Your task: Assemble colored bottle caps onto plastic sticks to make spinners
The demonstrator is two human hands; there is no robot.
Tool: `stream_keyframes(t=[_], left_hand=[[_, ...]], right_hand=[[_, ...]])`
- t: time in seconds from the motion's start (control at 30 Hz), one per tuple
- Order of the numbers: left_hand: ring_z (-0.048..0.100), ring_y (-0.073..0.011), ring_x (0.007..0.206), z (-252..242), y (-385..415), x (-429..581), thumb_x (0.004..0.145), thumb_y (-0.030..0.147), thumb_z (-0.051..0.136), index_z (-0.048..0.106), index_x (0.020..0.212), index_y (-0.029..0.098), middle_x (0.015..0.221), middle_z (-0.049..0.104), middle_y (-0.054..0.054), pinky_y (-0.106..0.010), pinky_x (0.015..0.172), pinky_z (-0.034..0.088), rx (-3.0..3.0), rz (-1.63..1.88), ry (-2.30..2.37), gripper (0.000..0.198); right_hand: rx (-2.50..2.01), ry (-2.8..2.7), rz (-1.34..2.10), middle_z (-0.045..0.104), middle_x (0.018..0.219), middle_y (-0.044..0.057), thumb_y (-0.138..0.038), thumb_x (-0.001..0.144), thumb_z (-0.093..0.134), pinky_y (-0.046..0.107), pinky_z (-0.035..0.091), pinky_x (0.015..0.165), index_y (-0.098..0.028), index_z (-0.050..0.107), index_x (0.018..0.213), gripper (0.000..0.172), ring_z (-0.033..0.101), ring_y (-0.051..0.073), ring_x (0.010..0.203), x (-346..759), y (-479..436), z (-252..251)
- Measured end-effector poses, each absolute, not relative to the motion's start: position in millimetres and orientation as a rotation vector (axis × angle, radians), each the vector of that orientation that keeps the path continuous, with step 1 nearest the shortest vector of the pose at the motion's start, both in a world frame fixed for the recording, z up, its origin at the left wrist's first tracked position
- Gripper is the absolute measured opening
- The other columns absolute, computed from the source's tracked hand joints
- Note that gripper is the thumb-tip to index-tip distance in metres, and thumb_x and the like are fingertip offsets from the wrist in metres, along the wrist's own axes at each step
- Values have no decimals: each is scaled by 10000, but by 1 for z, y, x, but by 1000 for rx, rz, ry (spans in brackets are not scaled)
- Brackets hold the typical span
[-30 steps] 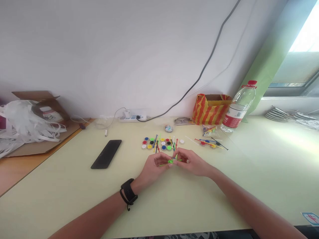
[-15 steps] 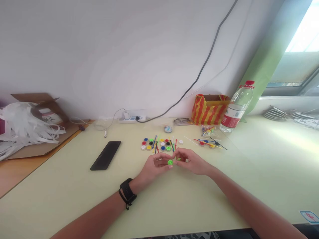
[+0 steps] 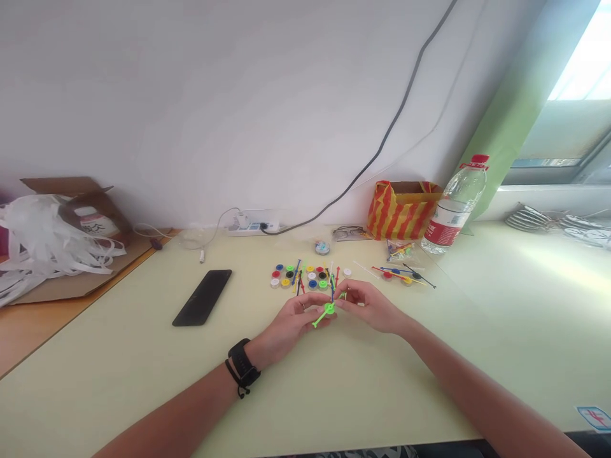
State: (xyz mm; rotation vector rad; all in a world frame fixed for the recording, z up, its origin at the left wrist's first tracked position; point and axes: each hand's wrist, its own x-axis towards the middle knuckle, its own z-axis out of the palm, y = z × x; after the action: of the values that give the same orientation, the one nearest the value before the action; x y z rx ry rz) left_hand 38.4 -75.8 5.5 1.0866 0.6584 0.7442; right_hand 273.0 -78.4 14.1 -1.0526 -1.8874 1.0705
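Note:
My left hand [image 3: 294, 323] is closed on a small bright green round base [image 3: 330, 309], gripped at its edge between thumb and fingers. A thin green arrow [image 3: 319, 319] lies across the top of that base, one end pointing down and left. At the arrow's upper right end, my right hand [image 3: 375, 310] pinches with thumb and forefinger; the exact contact is partly hidden. Just beyond my hands lie several round coloured discs [image 3: 285, 283] in groups, with loose coloured arrows [image 3: 300, 280] among them. Farther right, several arrows sit on assembled discs [image 3: 406, 280].
A black phone [image 3: 202, 298] lies left of my hands. Behind are a power strip [image 3: 252, 226], a striped bag [image 3: 400, 210], a plastic bottle [image 3: 453, 210] and a small packet of pieces [image 3: 400, 250]. A cardboard box [image 3: 119, 219] with white strips stands at far left.
The green arrow now shows lying across the green base, where before mostly the base was visible. My right hand has shifted slightly up, and the left hand has turned a little.

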Motion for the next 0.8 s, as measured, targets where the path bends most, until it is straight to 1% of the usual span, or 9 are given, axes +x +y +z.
stream_keyframes(t=[0.23,0.37,0.47,0.53,0.6,0.67,0.7,0.73,0.8], left_hand=[[606,-165,959,5,-76,41,840,338,826,760,1113,203,1060,698,-61,-293,905,464,1116,791,745,312],[606,-161,901,3,-74,42,798,358,857,766,1087,195,979,693,-52,-296,874,473,1136,859,810,344],[612,-160,904,0,-71,41,805,372,848,762,1107,204,966,699,-47,-297,876,473,1161,894,831,356],[613,-158,890,-2,-70,40,821,381,834,760,1124,207,945,703,-44,-301,875,473,1180,905,828,357],[618,-161,881,-4,-69,39,829,388,825,760,1132,204,948,713,-50,-312,880,477,1194,911,826,360],[631,-170,892,-5,-69,39,826,392,827,760,1139,203,972,725,-60,-325,894,481,1195,918,831,372],[638,-176,905,-5,-69,39,823,395,828,760,1141,203,984,730,-64,-331,903,483,1193,920,836,377],[643,-182,922,-5,-69,39,820,395,831,761,1137,202,993,734,-67,-334,913,484,1190,922,840,378],[650,-188,952,-6,-68,39,815,393,836,763,1122,202,1007,738,-69,-333,931,484,1188,929,842,368]], right_hand=[[-1014,-1884,969,654,1064,57,-414,961,607,300,521,749,-224,679,978,204,611,158,827,272,-79,15],[-1071,-1829,793,659,909,53,-421,969,582,300,510,691,-211,703,945,244,588,162,757,272,-77,11],[-1093,-1811,815,607,773,15,-423,984,551,288,482,635,-217,705,1122,291,538,151,683,272,-77,10],[-1069,-1813,870,590,802,4,-419,987,544,277,469,616,-239,612,1348,408,520,143,673,270,-79,9],[-1049,-1805,924,593,884,5,-417,979,557,264,452,593,-273,417,1537,593,511,132,668,267,-82,8],[-1047,-1779,973,593,950,8,-431,970,570,252,437,570,-300,274,1601,710,507,122,658,264,-84,7],[-1050,-1764,992,593,969,11,-445,969,569,249,432,566,-303,297,1587,690,509,120,659,263,-85,7],[-1052,-1764,1012,593,959,12,-465,971,563,247,425,563,-292,403,1528,605,510,119,659,263,-86,7],[-1052,-1829,1089,589,824,6,-515,979,540,252,396,551,-223,688,1160,373,487,117,617,264,-86,9]])
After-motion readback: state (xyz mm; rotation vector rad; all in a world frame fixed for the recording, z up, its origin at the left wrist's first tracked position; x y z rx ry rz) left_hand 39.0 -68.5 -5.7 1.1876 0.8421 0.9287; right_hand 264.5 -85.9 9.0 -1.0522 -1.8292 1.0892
